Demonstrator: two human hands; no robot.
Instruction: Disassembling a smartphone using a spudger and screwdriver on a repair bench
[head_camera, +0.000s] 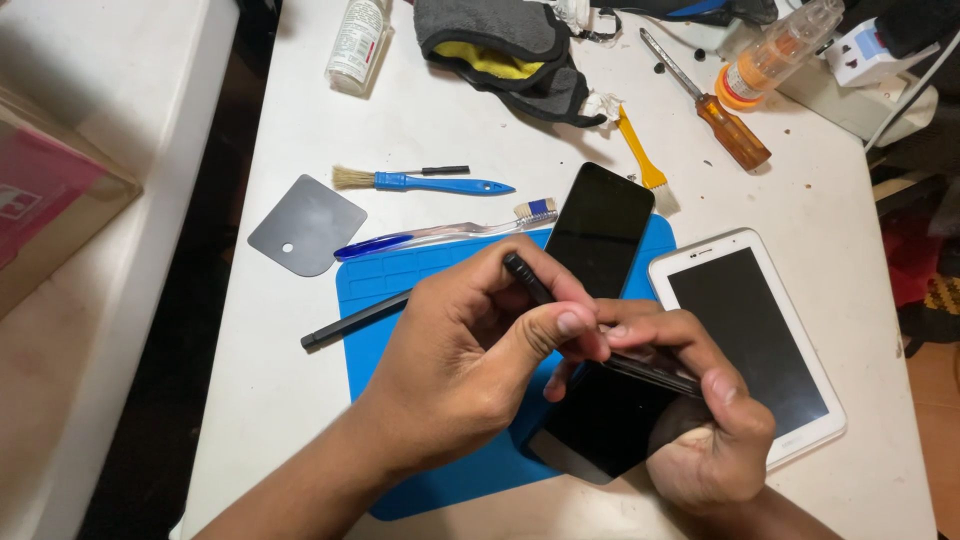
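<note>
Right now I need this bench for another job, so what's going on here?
A person is working over a blue mat. The right hand holds a dark phone tilted on its edge. The left hand presses a thin black tool against the phone's upper edge. A second black phone and a white tablet lie alongside, and a screwdriver lies further back.

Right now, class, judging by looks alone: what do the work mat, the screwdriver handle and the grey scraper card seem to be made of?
Work mat: probably silicone or soft rubber; matte blue with moulded compartments.
Screwdriver handle: likely hard translucent plastic; glossy amber that lets light through.
Scraper card: apparently thin plastic, though possibly metal; flat, dull grey, with rounded corners and a punched hole.
</note>
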